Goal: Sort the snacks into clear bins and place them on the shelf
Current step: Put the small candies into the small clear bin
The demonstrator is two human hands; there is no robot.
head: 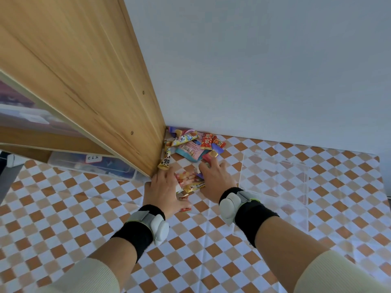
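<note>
The person wears cream sleeves, black wristbands and pale strapped pods

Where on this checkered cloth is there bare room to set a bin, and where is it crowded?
Bare: checkered cloth before the shelf, left of the left hand; between the forearms; and in front of the clear bin. Crowded: the corner by the wall, where snack packets pile, some under that hand and the right hand.
</note>
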